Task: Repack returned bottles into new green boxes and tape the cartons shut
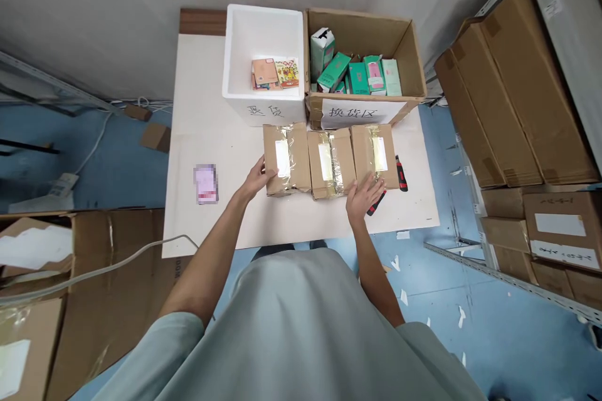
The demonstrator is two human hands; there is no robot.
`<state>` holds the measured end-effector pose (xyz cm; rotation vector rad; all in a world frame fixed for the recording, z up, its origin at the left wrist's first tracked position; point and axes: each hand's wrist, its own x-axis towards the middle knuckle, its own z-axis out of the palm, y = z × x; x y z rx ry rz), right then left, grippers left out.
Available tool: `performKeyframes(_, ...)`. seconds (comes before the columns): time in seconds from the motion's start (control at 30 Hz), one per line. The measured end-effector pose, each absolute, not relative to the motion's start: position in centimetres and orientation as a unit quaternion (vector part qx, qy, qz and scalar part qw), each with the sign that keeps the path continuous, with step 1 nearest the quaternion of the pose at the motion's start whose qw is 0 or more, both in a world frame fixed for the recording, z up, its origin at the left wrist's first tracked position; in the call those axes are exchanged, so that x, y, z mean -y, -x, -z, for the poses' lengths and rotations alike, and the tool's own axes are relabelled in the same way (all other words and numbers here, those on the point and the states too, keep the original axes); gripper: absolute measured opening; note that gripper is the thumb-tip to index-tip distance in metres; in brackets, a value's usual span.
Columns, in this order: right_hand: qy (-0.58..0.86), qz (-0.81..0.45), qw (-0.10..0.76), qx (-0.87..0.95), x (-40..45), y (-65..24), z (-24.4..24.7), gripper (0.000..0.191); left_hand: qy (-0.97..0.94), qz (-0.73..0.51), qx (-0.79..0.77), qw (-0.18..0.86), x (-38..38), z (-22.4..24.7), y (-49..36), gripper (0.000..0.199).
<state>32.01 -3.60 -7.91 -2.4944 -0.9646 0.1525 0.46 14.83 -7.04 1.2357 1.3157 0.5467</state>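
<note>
Three taped cardboard boxes with white labels stand in a row on the table: a left box (297, 160), a middle box (343, 166) and a right box (364, 147). My left hand (256, 177) touches the left box's left side, its thumb by the top edge and its fingers apart. Spread fingers of my right hand (364, 198) rest against the front edge of the right box. Near that hand, partly hidden, lies a red and black tool (376, 203); a similar one (401, 174) lies beside the right box.
Behind the boxes stand a white foam box (235, 84) holding booklets and a large open carton (418, 75) with several green packs. A blurred pink card-like item (205, 184) lies on the table's left. Shelves with cartons (536, 88) flank the right; large cartons (117, 276) stand left.
</note>
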Motion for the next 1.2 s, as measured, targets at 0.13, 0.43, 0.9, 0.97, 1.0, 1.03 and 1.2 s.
performKeyframes(0.13, 0.897, -0.074, 0.246, 0.359, 3.9, -32.2, 7.6, 0.084, -0.544, -0.245, -0.557, 0.578, -12.3, 6.7, 0.0, 0.118)
performKeyframes(0.43, 0.79, -0.118, 0.297, 0.523, 6.0, -28.7, 5.4, 0.065, -0.583, -0.307, -0.56, 0.502, -6.8, 8.3, -0.3, 0.099)
performKeyframes(0.9, 0.739, -0.533, 0.344, 0.227, 3.5, -13.7, 7.0, 0.058, -0.604, -0.305, -0.589, 0.442, -6.6, 8.9, -1.2, 0.091)
performKeyframes(0.97, 0.754, -0.507, 0.341, 0.24, 2.9, -13.3, 7.2, 0.053, -0.598, -0.309, -0.586, 0.451, -6.4, 8.7, -1.1, 0.102)
performKeyframes(1.0, 0.762, -0.494, 0.336, 0.251, 2.7, -13.2, 7.2, 0.052, -0.599, -0.316, -0.582, 0.45, -6.7, 8.5, -0.9, 0.111)
performKeyframes(1.03, 0.77, -0.481, 0.329, 0.26, 2.5, -13.2, 7.1, 0.051, -0.606, -0.326, -0.575, 0.443, -7.2, 8.1, -0.7, 0.119)
performKeyframes(1.2, 0.8, -0.419, 0.3, 0.306, 2.9, -13.1, 6.2, 0.051, -0.706, -0.371, -0.455, 0.396, -13.1, 4.7, 0.8, 0.122)
